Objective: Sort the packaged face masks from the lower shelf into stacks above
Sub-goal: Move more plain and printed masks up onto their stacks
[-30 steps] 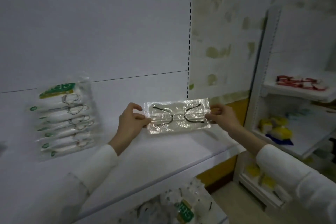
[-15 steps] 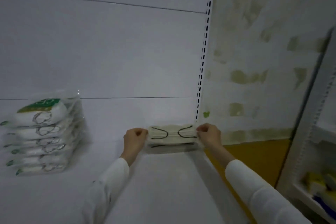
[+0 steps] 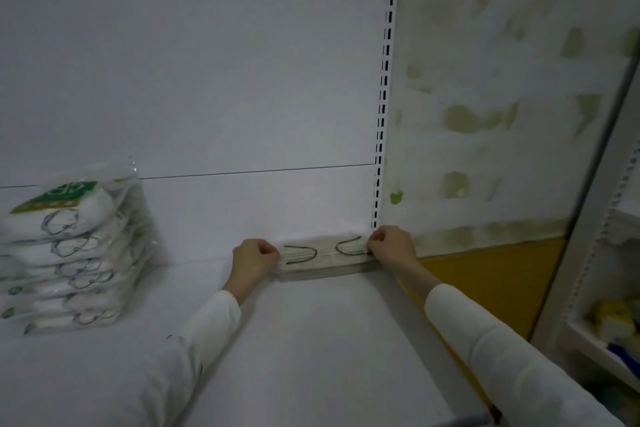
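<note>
Fingers of both hands are curled tight on the short ends of the clear-wrapped mask (image 3: 323, 253). My left hand (image 3: 254, 258) pinches its left edge and my right hand (image 3: 391, 244) its right edge, so the packet lies stretched flat between them. A second ago I held it up in the air near the front lip. Now it is down at the back right corner of the upper shelf (image 3: 311, 340), with its long edge against the back panel (image 3: 207, 80) and its right end just beside the slotted upright (image 3: 384, 97). A pale band shows beneath it, and I cannot tell whether that is other masks or only shadow. I judge the placing nearly finished, with only the letting go left. The stack of green-labelled packs (image 3: 72, 253) stands well apart at the left, so this looks like a separate pile for this kind. The lower shelf is out of view.
</note>
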A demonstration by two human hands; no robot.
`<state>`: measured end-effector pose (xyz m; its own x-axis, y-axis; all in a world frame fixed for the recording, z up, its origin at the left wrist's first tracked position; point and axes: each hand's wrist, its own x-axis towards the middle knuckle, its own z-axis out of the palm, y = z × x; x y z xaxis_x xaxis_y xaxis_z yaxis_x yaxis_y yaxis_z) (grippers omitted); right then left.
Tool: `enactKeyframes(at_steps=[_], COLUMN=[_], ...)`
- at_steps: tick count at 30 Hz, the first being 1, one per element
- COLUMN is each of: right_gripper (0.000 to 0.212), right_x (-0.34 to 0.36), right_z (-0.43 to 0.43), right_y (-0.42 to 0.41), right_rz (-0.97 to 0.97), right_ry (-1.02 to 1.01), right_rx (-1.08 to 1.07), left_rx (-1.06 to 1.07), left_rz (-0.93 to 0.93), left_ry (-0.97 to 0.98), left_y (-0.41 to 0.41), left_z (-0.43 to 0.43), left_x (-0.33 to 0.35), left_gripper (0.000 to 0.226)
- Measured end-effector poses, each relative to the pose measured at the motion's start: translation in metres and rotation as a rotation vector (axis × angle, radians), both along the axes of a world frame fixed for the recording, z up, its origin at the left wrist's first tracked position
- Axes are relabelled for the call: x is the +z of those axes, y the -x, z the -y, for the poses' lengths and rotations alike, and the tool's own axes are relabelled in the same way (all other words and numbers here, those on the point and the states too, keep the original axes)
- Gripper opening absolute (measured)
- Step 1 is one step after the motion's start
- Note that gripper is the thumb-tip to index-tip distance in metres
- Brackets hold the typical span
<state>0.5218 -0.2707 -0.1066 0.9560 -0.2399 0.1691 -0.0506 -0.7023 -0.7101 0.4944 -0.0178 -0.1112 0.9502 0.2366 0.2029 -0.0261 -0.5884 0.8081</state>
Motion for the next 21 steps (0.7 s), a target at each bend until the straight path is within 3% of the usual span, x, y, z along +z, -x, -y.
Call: enactKeyframes(at_steps=[8,14,18,21], right_gripper=[0.023,0.034,0.034,0.038], right_x=[0.01,0.006,0.011,0.014], right_z=[0.009,0.014,0.016,0.015], right_y=[0.021,0.063,0.094,0.123], right_rz=[0.159,0.331,0.344,0.346], right_ry=[0.215,0.553,0.621,0.564], right_rx=[0.015,0.154,0.249,0.299], left_rx=[-0.026,-0.111,-0.157,-0.2], left_rz=[0.115,0.186,0.185,0.183], left_ry=[-0.138,-0.59,-0.555,-0.607], left_y=[0.009,0.026,0.06,0.097], left_z=[-0.02,-0.024,-0.012,-0.001], left_x=[0.009,0.012,0.017,0.015], left_gripper=[0.013,0.024,0.026,0.025])
